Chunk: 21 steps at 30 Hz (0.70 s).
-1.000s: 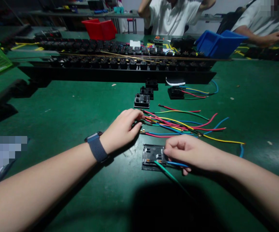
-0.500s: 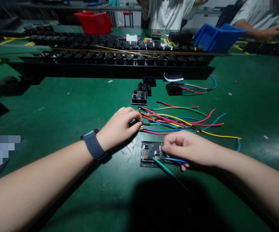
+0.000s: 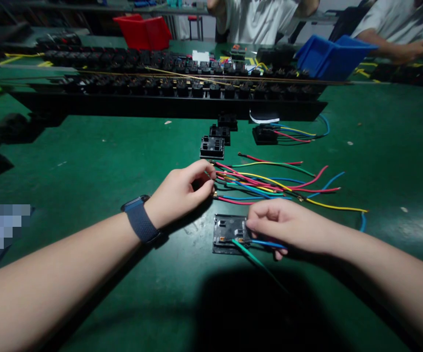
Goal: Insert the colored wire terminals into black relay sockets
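Observation:
Before me on the green table lies a black plastic socket housing (image 3: 230, 226), its open back facing up. A green wire (image 3: 250, 255) and a blue wire (image 3: 268, 243) run from the brass terminals at its near edge. My right hand (image 3: 279, 222) grips the housing's right edge, with its lower fingers hidden beneath the hand. Farther up, my left hand (image 3: 193, 183) pinches thumb and forefinger at the left ends of a loose bundle of coloured wires (image 3: 266, 183); a wire end seems to be between the fingertips, largely hidden. Brass terminals show at several wire ends.
Several similar housings (image 3: 212, 146) stand in a row beyond the wires. A wired housing (image 3: 264, 134) sits to their right. Across the back runs a long black rack (image 3: 182, 106), with red (image 3: 143, 33) and blue (image 3: 330, 56) bins behind. Two people sit opposite.
My left thumb and forefinger have drawn closer together at the wire ends, the hand shifting slightly up. My right hand and the housing stay in place.

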Tool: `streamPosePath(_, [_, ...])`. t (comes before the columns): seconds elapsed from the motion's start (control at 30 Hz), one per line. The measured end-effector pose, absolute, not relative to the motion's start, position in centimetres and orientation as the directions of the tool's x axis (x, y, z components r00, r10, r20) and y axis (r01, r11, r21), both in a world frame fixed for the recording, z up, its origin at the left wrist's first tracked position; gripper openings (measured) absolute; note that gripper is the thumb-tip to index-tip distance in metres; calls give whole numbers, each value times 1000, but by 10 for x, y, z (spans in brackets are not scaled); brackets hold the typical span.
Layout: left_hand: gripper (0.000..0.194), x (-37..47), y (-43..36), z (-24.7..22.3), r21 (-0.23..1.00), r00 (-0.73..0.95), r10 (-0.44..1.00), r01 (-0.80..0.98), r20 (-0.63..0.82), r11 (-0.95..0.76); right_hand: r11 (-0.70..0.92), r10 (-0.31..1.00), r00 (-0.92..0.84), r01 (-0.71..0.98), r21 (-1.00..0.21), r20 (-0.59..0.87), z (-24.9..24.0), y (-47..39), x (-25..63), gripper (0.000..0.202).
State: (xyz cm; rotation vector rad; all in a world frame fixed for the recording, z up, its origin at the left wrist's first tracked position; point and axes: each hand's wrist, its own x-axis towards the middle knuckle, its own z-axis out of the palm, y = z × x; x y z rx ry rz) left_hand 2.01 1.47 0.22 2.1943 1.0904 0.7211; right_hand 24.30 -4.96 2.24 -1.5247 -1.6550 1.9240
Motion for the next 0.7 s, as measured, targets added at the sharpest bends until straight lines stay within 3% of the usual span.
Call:
streamPosePath(0.17, [7,20,15,2,689,520,824,514,224,-512,-406,723,-428,372,-835,-542,24,-50,242,25])
streamPosePath(0.37, [6,19,14,2,682,525,817,509,238,-526,-393,805,-373,246,-886,-461,24,-51,240,39])
streamPosePath(0.7, [5,17,12,4,600,657,652,362,379,-713,-385,834,-312,263,-885,-455,18,-50,238,27])
